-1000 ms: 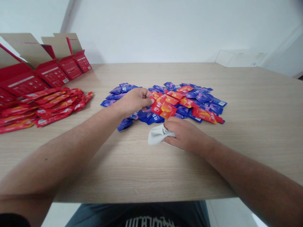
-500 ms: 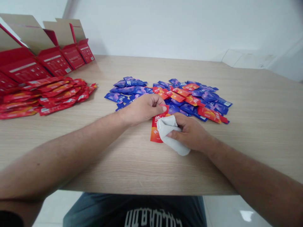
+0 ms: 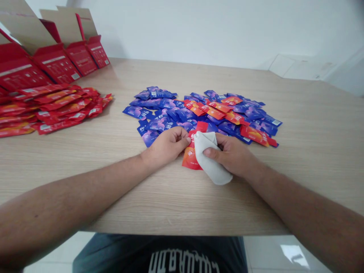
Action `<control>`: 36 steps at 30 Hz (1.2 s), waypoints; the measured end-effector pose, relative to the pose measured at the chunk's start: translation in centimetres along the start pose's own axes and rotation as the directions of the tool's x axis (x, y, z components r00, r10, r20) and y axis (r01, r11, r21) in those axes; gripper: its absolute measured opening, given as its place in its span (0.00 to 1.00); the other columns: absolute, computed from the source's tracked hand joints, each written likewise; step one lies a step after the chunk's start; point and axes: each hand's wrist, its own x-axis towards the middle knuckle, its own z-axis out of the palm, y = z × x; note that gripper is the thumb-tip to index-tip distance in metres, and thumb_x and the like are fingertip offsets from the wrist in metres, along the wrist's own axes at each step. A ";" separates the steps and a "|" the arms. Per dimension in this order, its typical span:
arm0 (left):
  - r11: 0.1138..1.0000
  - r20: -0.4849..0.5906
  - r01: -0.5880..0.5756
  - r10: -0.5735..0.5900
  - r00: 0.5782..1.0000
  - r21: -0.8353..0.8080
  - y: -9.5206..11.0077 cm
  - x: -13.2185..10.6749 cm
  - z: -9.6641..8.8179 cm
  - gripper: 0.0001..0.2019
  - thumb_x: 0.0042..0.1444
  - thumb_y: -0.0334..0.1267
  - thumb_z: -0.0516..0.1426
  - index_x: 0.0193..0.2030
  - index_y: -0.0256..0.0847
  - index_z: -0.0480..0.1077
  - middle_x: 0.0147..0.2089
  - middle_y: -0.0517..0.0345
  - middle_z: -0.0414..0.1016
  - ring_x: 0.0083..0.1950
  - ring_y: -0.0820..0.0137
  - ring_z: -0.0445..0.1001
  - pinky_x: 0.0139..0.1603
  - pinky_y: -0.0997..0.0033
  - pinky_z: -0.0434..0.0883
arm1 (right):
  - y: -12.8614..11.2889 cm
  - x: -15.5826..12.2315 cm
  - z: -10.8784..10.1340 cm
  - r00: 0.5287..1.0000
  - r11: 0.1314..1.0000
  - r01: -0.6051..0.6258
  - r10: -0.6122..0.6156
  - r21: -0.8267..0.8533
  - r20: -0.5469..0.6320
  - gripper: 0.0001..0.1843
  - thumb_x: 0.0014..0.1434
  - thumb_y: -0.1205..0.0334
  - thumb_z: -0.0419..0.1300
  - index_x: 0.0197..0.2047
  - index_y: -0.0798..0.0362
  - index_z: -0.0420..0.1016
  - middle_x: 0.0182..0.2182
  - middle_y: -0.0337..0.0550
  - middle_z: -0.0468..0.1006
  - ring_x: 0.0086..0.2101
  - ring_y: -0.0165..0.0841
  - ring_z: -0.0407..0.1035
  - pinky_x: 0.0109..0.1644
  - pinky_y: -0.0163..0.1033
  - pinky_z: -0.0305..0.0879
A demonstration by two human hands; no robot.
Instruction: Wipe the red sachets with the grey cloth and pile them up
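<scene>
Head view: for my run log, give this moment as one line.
left hand: holds red sachet | right hand: grips white cloth against sachet | nearby: blue sachets, stacked red sachets, open red cartons

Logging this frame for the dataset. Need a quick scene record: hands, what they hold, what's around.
left hand: pinching red-orange sachet
right hand: gripping white cloth against the sachet
nearby: blue sachets, some red among them
far left: stacked red sachets, open red cartons
surface: wood-grain table
</scene>
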 end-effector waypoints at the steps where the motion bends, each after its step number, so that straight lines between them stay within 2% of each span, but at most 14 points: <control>1: 1.000 0.007 -0.004 0.004 1.000 0.006 0.0 0.1 0.0 0.12 0.60 0.43 0.64 0.35 0.41 0.67 0.25 0.66 0.67 0.24 0.77 0.61 0.25 0.77 0.59 | -0.1 -0.1 -0.1 1.000 1.000 -0.004 0.004 -0.018 0.000 0.26 0.62 0.40 0.68 0.53 0.52 0.81 0.42 0.43 0.86 0.37 0.41 0.79 0.34 0.41 0.70; 5: 0.999 -0.021 -0.001 0.000 1.000 -0.036 0.0 0.1 -0.1 0.10 0.61 0.41 0.62 0.35 0.41 0.65 0.24 0.66 0.65 0.23 0.78 0.59 0.24 0.77 0.57 | -0.2 -0.2 -0.7 0.997 0.992 0.003 -0.012 -0.126 -0.077 0.29 0.65 0.36 0.63 0.54 0.53 0.80 0.41 0.46 0.86 0.36 0.43 0.79 0.33 0.42 0.71; 8: 0.997 -0.050 -0.005 0.002 0.999 -0.073 -0.3 0.1 -0.3 0.10 0.60 0.40 0.62 0.34 0.41 0.65 0.25 0.66 0.65 0.22 0.78 0.59 0.23 0.77 0.57 | -0.2 -0.2 -1.4 0.982 0.980 0.062 -0.094 -0.190 -0.163 0.27 0.68 0.38 0.61 0.58 0.50 0.80 0.43 0.46 0.87 0.38 0.43 0.80 0.37 0.43 0.73; 11: 0.998 -0.060 0.003 -0.007 0.998 -0.060 -0.4 0.0 -0.4 0.09 0.59 0.40 0.63 0.34 0.41 0.66 0.25 0.65 0.68 0.23 0.78 0.62 0.24 0.78 0.59 | -0.4 -0.1 -1.8 0.967 0.952 0.103 -0.164 -0.288 -0.194 0.25 0.68 0.42 0.62 0.59 0.48 0.80 0.45 0.45 0.87 0.40 0.44 0.80 0.39 0.44 0.74; 15: 1.000 -0.029 0.019 -0.020 0.999 -0.024 -0.2 0.1 -0.5 0.08 0.60 0.39 0.61 0.34 0.41 0.67 0.25 0.64 0.70 0.23 0.77 0.65 0.24 0.78 0.62 | -1.1 0.2 -1.9 0.949 0.887 0.119 -0.233 -0.446 -0.211 0.22 0.68 0.45 0.62 0.56 0.50 0.80 0.45 0.48 0.86 0.41 0.46 0.79 0.43 0.47 0.74; 18: 1.000 -0.023 0.012 -0.012 1.000 0.005 -0.1 0.1 -0.5 0.07 0.60 0.38 0.61 0.34 0.41 0.68 0.26 0.63 0.71 0.23 0.77 0.67 0.24 0.78 0.64 | -2.1 0.5 -2.2 0.925 0.796 0.135 -0.315 -0.590 -0.213 0.18 0.68 0.48 0.61 0.51 0.51 0.79 0.44 0.52 0.83 0.43 0.49 0.77 0.46 0.51 0.72; 21: 1.000 -0.021 0.014 -0.014 1.000 0.012 -0.1 0.3 -0.5 0.05 0.59 0.36 0.61 0.34 0.41 0.68 0.26 0.63 0.72 0.24 0.76 0.68 0.24 0.78 0.64 | -3.1 0.9 -2.5 0.902 0.688 0.183 -0.401 -0.702 -0.158 0.14 0.69 0.52 0.60 0.51 0.51 0.78 0.45 0.53 0.81 0.47 0.50 0.75 0.50 0.53 0.70; 24: 1.000 0.009 0.019 -0.019 1.000 -0.017 -0.3 0.5 -0.5 0.05 0.59 0.35 0.61 0.34 0.41 0.69 0.26 0.64 0.72 0.24 0.77 0.68 0.24 0.78 0.64 | -3.2 1.4 -2.3 0.887 0.594 0.217 -0.450 -0.775 -0.097 0.12 0.70 0.52 0.60 0.46 0.53 0.76 0.43 0.54 0.79 0.46 0.50 0.74 0.49 0.51 0.68; 29: 0.994 0.079 0.003 0.006 0.997 -0.110 -0.5 0.7 -0.5 0.08 0.57 0.37 0.64 0.34 0.40 0.68 0.28 0.64 0.71 0.27 0.77 0.69 0.29 0.77 0.68 | -1.8 1.8 -1.1 0.873 0.552 0.258 -0.485 -0.793 -0.054 0.12 0.71 0.52 0.61 0.40 0.51 0.72 0.41 0.52 0.77 0.44 0.47 0.72 0.47 0.49 0.68; 33: 0.989 0.051 0.019 -0.011 0.999 -0.148 -0.5 0.7 -0.5 0.10 0.54 0.37 0.66 0.33 0.40 0.69 0.28 0.64 0.71 0.26 0.77 0.67 0.27 0.78 0.64 | -1.7 0.7 0.1 0.844 0.533 0.364 -0.535 -0.763 0.029 0.09 0.72 0.55 0.60 0.45 0.53 0.75 0.45 0.55 0.79 0.47 0.48 0.72 0.52 0.51 0.69; 36: 0.986 0.023 0.042 -0.039 0.999 -0.162 -0.4 0.6 -0.6 0.08 0.56 0.38 0.65 0.33 0.40 0.68 0.26 0.64 0.70 0.24 0.77 0.65 0.25 0.77 0.62 | -2.3 -0.5 0.8 0.789 0.467 0.536 -0.574 -0.704 0.220 0.11 0.73 0.59 0.58 0.52 0.52 0.78 0.48 0.52 0.81 0.47 0.44 0.72 0.54 0.50 0.70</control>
